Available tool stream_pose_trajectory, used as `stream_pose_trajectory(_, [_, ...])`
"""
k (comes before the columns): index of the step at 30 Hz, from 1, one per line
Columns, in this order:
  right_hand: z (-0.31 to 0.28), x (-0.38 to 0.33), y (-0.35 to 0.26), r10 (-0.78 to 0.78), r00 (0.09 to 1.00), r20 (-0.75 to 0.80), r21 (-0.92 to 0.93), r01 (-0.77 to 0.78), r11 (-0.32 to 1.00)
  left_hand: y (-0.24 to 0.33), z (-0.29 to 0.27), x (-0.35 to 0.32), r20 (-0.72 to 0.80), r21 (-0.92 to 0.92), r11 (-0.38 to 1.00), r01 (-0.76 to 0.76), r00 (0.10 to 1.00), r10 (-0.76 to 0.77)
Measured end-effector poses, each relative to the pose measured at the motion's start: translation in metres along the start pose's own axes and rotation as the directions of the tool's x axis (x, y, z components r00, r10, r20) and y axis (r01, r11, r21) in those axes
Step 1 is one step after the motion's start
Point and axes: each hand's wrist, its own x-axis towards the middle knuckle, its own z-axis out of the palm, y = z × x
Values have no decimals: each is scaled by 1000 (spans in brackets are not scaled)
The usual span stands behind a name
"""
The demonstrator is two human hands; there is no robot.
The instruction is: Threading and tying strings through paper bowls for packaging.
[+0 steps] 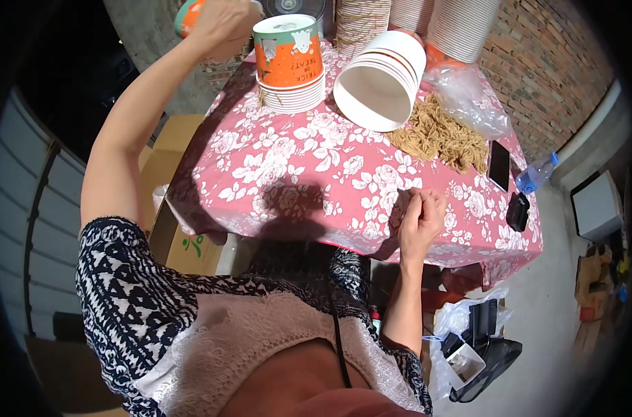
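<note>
My left hand is raised at the top, beyond the table's far left corner. Its fingers are closed on an orange and green paper bucket, partly cut off by the picture's edge. Just right of it, an upside-down stack of paper buckets stands on the table, the top one orange with a green band and white ghost figures. My right hand rests at the table's near edge with its fingers curled together; whether anything is inside them is hidden. Beyond it lies a heap of tan cords.
A nested stack of white-lined buckets lies tipped towards me. Taller stacks stand behind, beside a clear plastic bag. A phone, a water bottle and a black case sit at the right. Cardboard boxes flank the table's left.
</note>
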Motion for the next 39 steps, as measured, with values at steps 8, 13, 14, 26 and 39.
stream_pose_trajectory(8, [0,-2,-5,-43,999,-12,-61,42,997,58,-26,51,-201,-82,988,-130,973,111])
stream_pose_trajectory(13, [3,1,-11,-63,998,9,-52,63,997,76,-34,34,-203,-67,981,-183,965,166])
stream_pose_trajectory(14, [3,1,-10,-60,998,9,-51,61,997,79,-38,33,-213,-75,981,-178,964,158])
stream_pose_trajectory(26, [2,0,-8,-100,995,-12,-41,100,994,90,-84,5,-452,-521,814,-259,892,-6])
stream_pose_trajectory(39, [4,0,-14,-96,995,9,-95,97,991,68,-19,15,-12,-457,856,242,960,-278])
